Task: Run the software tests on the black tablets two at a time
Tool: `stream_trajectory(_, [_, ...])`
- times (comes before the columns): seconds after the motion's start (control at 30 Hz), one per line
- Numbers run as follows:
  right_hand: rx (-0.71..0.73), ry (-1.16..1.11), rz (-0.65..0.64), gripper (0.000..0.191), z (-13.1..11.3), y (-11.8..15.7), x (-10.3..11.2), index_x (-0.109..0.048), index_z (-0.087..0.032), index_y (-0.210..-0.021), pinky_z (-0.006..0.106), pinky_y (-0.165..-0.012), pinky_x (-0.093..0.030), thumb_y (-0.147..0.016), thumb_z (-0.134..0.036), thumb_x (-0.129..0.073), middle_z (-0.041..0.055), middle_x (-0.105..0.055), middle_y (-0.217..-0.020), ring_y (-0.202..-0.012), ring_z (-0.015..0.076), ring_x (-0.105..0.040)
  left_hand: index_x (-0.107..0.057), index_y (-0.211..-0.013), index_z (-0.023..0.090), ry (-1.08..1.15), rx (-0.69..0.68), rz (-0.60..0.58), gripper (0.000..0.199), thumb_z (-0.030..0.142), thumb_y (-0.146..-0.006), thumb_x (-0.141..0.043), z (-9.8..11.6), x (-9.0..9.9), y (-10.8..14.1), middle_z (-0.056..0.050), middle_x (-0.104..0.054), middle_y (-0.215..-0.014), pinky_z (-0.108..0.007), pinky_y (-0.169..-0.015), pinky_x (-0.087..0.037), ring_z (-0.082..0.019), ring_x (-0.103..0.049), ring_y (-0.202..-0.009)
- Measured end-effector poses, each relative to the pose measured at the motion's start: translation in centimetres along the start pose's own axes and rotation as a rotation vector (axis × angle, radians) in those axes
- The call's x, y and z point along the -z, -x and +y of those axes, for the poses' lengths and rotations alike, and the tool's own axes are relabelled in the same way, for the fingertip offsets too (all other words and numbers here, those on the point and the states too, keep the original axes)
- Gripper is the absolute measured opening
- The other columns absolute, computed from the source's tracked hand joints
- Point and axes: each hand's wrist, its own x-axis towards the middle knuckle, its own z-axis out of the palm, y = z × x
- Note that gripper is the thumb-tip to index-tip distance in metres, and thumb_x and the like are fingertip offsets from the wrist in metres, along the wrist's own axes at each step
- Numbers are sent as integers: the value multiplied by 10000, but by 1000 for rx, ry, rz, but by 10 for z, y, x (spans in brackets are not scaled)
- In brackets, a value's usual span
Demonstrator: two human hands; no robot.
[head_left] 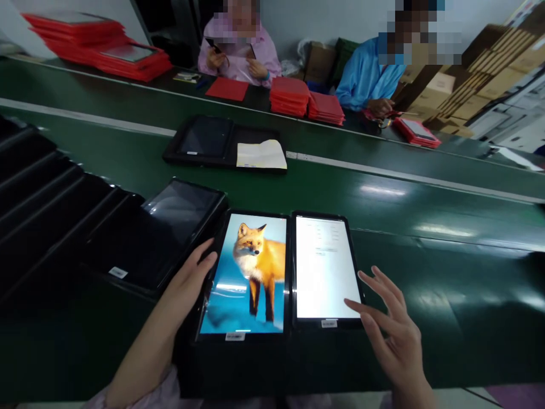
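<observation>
The left hand [185,289] is laid on the edge of the fox-picture tablet [244,272], fingers together; the right hand [395,335] is held over the edge of the white-screen tablet [326,267], fingers apart, green bench [447,284] beside it.

1. The left hand [187,278] rests against the left edge of a tablet showing a fox picture [244,272].
2. The right hand [394,335], fingers spread, is just beside the lower right edge of a second tablet showing a white page [326,267].
3. Both tablets lie side by side near the green conveyor belt's [447,272] near edge.
4. Just left of them lies a dark-screened tablet [183,213].
5. Farther along, an open black case [204,136] holds a paper sheet [260,154].
</observation>
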Motion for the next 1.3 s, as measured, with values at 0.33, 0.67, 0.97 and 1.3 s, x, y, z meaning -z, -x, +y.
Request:
stream_trajectory(0.33, [119,-52,-106,328,-10,-5,-6,-833,-269,-931,428,-920,-661,-1043,-186,-536,84,-713,-1383,-1466,299,-543,-668,-1465,325,-45,96,-170,750,713,-825,-702,-34,45,39,-51,-631,-1568,-487,-1169,-516,-385,-495,-1514])
stream_trajectory(0.67, [107,-29,-110,334,-15,-4,-18,-831,-277,-937,477,-972,-630,-1048,-186,-530,80,-698,-1395,-1505,316,-494,-361,-1673,370,-307,-78,-225,902,702,-879,-633,-37,36,70,-57,-319,-1780,-599,-1205,-435,-402,-267,-1627])
stream_trajectory(0.97, [-17,32,14,313,-10,5,-18,-804,-275,-1123,366,-776,-682,-1056,-147,-527,102,-681,-1382,-1420,310,-580,-45,-1731,188,-545,-169,-70,1161,732,-853,-576,-35,-15,70,-211,-108,-1813,-732,-1234,-296,-461,-205,-1638])
stream_trajectory(1.3, [76,-50,-4,284,-25,-4,-15,-827,-256,-963,490,-892,-683,-995,-120,-580,101,-749,-1300,-1354,337,-642,-269,-1709,303,-281,-62,-75,950,702,-912,-597,-22,6,67,-122,-238,-1803,-645,-1290,-241,-406,-188,-1651])
